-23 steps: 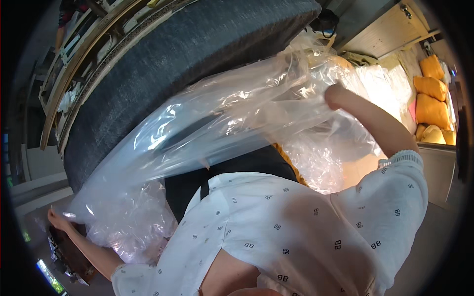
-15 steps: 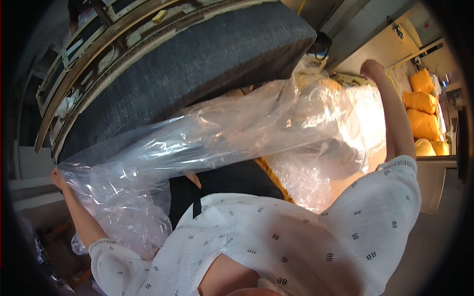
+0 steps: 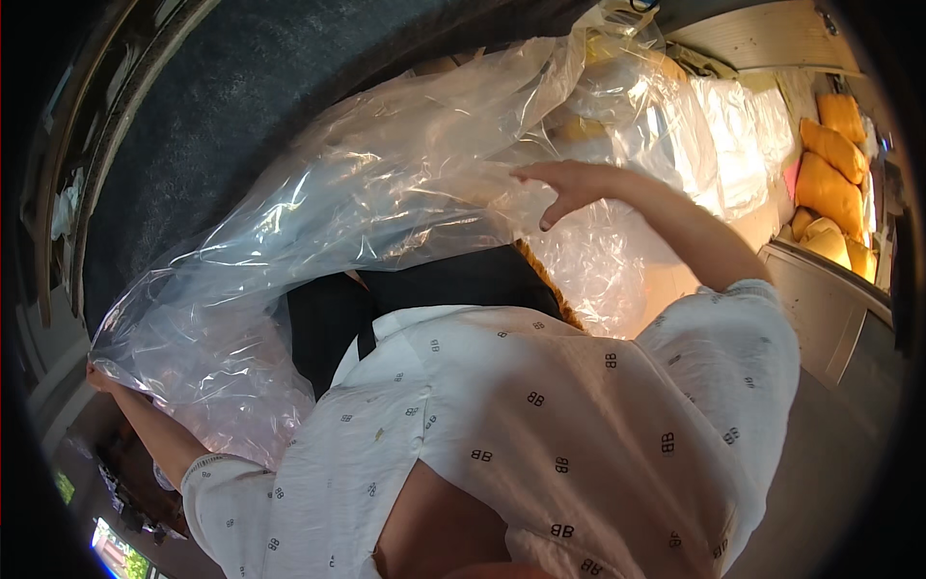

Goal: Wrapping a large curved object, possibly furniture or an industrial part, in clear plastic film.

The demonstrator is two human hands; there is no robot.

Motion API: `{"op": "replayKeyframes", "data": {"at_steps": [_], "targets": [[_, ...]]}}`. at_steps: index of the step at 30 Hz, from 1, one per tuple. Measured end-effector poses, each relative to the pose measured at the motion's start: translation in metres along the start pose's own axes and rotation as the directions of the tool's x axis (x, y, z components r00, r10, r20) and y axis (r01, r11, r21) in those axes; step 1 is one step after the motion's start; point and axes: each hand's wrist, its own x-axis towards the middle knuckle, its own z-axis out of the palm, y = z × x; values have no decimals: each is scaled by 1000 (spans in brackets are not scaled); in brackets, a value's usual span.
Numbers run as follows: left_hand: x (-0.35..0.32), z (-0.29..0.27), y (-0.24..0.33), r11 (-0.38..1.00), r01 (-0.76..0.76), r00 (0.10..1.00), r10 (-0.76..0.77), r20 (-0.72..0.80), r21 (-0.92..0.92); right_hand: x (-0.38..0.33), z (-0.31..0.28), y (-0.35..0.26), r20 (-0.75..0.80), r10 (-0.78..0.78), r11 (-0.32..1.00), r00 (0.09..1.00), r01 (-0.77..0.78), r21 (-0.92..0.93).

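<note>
Glistening clear plastic sheeting (image 3: 386, 154); crinkled

Orange cushion-like bundles (image 3: 831, 193) are piled at the frame's right (the lowest look yellower); a pale panel (image 3: 762, 41) spans the upper right, and a bright window (image 3: 118, 550) glows lower left.

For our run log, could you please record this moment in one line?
left grip: holding clear plastic sheet; right grip: open near sheet, contact unclear; dark padded piece: beyond sheet; orange bundles: right side
</note>
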Motion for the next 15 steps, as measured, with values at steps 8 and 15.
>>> {"op": "replayKeyframes", "data": {"at_steps": [8,15], "targets": [[9,-8,-31,998,-56,992,56,-111,2,-81,-8,137,-73,675,405,734,-451,-795],[2,5,-38,983,185,965,-179,-189,15,-148,-304,-18,-793,-593,277,-135,-960,-43]]}}
